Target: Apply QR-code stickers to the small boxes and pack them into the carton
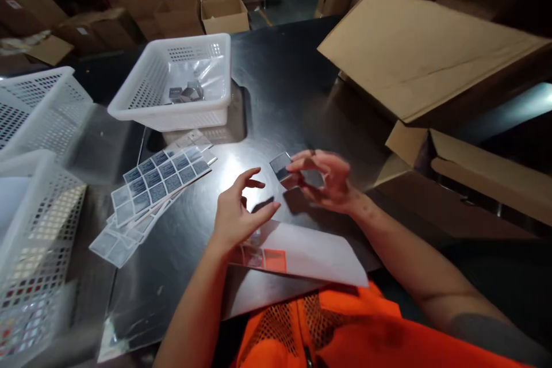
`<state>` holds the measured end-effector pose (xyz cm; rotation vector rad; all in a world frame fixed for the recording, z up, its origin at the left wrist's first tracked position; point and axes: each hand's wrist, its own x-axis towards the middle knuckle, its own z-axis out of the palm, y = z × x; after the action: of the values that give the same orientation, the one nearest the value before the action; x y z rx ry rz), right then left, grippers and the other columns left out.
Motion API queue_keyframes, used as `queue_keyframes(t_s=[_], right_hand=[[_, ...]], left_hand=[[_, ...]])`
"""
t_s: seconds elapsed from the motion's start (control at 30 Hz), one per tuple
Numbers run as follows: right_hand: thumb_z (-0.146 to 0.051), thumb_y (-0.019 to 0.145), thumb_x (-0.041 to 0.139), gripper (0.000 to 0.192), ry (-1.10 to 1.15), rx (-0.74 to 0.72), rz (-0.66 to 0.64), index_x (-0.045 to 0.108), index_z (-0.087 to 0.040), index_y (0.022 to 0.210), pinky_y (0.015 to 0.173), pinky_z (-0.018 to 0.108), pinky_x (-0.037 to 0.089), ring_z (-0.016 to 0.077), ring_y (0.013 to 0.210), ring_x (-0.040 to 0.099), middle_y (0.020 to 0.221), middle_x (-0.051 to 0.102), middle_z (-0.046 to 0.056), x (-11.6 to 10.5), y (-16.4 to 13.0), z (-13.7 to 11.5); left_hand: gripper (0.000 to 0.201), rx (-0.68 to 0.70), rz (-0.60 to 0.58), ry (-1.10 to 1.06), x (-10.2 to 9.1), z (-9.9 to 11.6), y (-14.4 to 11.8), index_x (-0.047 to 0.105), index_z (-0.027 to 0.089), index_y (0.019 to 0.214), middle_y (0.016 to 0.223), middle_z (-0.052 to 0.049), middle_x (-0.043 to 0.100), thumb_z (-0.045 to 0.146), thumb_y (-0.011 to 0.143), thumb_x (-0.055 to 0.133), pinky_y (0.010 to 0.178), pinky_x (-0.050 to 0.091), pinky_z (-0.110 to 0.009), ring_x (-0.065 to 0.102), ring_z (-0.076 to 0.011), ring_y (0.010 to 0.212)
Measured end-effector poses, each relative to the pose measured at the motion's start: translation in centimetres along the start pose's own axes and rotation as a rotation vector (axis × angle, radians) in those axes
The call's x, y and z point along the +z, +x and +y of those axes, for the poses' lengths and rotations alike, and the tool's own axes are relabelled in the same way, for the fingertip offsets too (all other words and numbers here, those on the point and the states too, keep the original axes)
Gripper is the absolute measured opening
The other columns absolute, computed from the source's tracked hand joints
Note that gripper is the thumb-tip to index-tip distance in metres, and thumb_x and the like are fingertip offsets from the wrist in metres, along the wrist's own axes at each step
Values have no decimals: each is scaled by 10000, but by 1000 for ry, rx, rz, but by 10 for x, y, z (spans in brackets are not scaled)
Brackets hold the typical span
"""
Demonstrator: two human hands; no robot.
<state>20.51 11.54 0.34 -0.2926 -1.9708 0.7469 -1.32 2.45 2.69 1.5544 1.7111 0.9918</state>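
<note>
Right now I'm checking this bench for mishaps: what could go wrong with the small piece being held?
The small grey square piece is pinched only at its edge by the right hand, above the glossy black table; it may slip and drop. The left hand hovers open over the white backing sheet, which overhangs the table edge and might slide off. The fanned grey sticker sheets could be brushed aside.
</note>
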Motion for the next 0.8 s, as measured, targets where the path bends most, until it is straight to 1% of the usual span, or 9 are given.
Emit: queue_keyframes(t_s=[0.1,0.2,0.27,0.33,0.4,0.47,0.6,0.67,0.8], right_hand=[[-165,983,581,404,-171,-118,-278,609,-413,1301,1050,508,542,248,1251,656,1221,748,21,5,-3,-15],[-172,980,591,372,-149,-142,-395,603,-405,1270,1051,439,555,213,1249,653,1300,703,16,6,-3,-29],[-139,924,654,497,-72,-51,-229,542,-419,1319,1056,428,561,217,1318,599,1434,589,31,2,-4,-34],[-147,865,738,558,5,91,34,531,-434,1297,1061,454,563,243,1356,559,1486,507,28,-5,-4,-37],[-232,855,790,418,89,231,249,581,-407,1171,1032,454,578,244,1268,610,1341,591,17,-11,-3,-40],[-342,879,788,241,202,370,353,604,-354,1034,932,399,609,208,1044,689,1074,672,3,-14,-2,-44],[-418,885,774,197,368,658,220,646,-282,947,750,315,605,162,800,686,896,690,-7,-13,1,-49],[-422,868,787,200,364,693,155,672,-268,924,775,319,607,174,865,692,951,702,10,-11,3,-49],[-436,851,803,225,354,688,221,662,-261,854,852,349,609,186,915,689,944,689,14,-12,3,-49]], left_hand=[[745,-29,-83,-61,0,1,3,623,206,1342,1022,-26,762,345,643,839,530,442,-230,533,-78,533],[475,8,-161,-57,4,0,4,724,193,1130,889,-9,754,235,659,777,700,530,-260,657,-146,725],[445,-31,-166,-121,7,-1,3,738,207,1104,921,-9,764,252,665,788,625,504,-234,621,-118,657],[536,-63,-146,-180,10,-2,2,734,240,1173,1041,-17,766,303,652,838,495,409,-200,532,-72,556],[595,-50,-141,-189,12,-3,1,730,275,1222,1158,-29,750,348,651,877,448,340,-189,509,-60,552],[619,-12,-138,-183,14,-5,1,733,281,1241,1197,-46,739,378,653,901,478,368,-189,577,-93,647],[611,29,-153,-95,18,-7,0,743,273,1242,1148,-57,754,422,673,908,513,393,-194,618,-128,738],[604,57,-171,-58,19,-7,-1,740,282,1250,1131,-45,760,415,686,908,512,387,-191,608,-115,719],[588,47,-162,-12,21,-7,-2,736,283,1258,1084,-23,768,378,703,906,522,398,-185,604,-100,694]])
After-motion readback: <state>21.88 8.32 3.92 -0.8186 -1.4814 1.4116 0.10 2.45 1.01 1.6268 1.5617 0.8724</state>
